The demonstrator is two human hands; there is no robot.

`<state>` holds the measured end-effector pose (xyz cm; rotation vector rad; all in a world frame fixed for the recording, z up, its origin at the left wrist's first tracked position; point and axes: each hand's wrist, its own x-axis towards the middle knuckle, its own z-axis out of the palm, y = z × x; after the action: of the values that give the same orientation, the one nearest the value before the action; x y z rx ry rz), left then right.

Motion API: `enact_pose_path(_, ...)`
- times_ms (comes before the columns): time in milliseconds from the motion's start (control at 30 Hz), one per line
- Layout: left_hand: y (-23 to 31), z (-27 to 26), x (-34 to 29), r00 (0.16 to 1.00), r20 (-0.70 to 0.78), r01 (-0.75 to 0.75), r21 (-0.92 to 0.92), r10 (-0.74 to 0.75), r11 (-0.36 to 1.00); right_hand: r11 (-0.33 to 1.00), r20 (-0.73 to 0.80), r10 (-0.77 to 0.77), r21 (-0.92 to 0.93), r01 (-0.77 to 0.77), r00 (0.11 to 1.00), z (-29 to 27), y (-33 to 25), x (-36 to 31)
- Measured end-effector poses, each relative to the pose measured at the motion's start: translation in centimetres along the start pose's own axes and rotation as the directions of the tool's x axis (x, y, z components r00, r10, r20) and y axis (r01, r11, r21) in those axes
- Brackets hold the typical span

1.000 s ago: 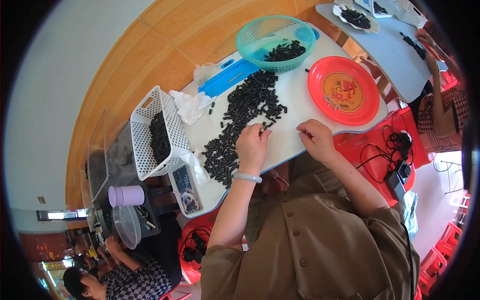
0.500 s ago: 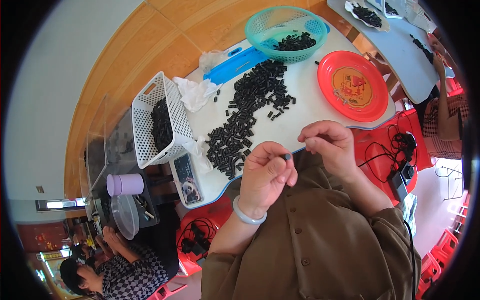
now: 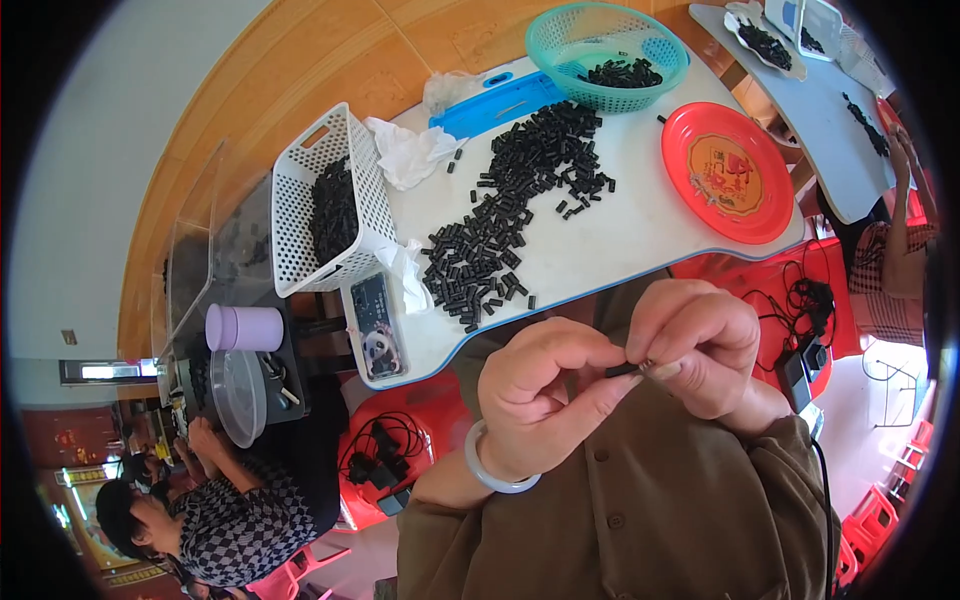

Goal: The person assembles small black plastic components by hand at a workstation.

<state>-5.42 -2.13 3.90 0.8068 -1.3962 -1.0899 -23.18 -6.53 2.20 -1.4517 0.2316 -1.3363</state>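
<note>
My left hand (image 3: 545,390), with a pale bangle at the wrist, pinches a small black tube-like piece (image 3: 620,370) between thumb and fingertips. Against its end, the thumb and forefinger of my right hand (image 3: 705,345) pinch a tiny shiny metallic bit (image 3: 650,363), mostly hidden by the fingertips. Both hands meet in front of my brown shirt, just off the table's near edge. Many loose black pieces (image 3: 475,260) of like shape lie in a long heap on the white table (image 3: 600,235). On the red round plate (image 3: 685,165) are small pale bits (image 3: 722,200).
A green colander (image 3: 548,45) and a white perforated basket (image 3: 378,210) hold more black pieces. A panda-patterned phone (image 3: 378,330) lies at the table's left corner, near crumpled tissue (image 3: 408,152) and a blue tray (image 3: 500,112). Co-workers sit left and right. Cables (image 3: 800,310) lie on a red stool.
My two hands have come together, the right one moving to the black piece in the left. The view has shifted slightly, so the table sits farther right.
</note>
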Motion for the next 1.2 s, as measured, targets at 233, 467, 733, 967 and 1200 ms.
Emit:
enact_pose_path(233,0.0,0.0,-0.5,0.999,-0.029,-0.030,-0.096,0.027,0.995,0.999,0.003,0.040,-0.026,-0.040,0.999,0.6,0.3,-0.1)
enact_pose_path(467,-0.7,0.1,-0.5,0.992,-0.127,-0.040,-0.214,0.013,0.976,0.980,-0.113,0.145,0.153,-0.127,0.983,1.9,0.3,0.2)
enact_pose_path(733,-0.6,0.0,-1.1,0.984,-0.176,-0.006,-0.098,-0.011,0.995,0.956,-0.160,0.243,0.208,-0.208,0.957,2.1,1.6,-0.3)
enact_pose_path(967,0.2,0.2,-0.5,0.982,-0.190,-0.030,-0.213,-0.011,0.977,0.930,-0.209,0.317,0.259,-0.260,0.925,2.6,1.1,0.6)
enact_pose_path(1200,0.5,1.2,0.0,0.974,-0.225,-0.063,-0.325,-0.013,0.944,0.946,-0.224,0.253,0.259,-0.193,0.941,3.3,0.2,1.1)
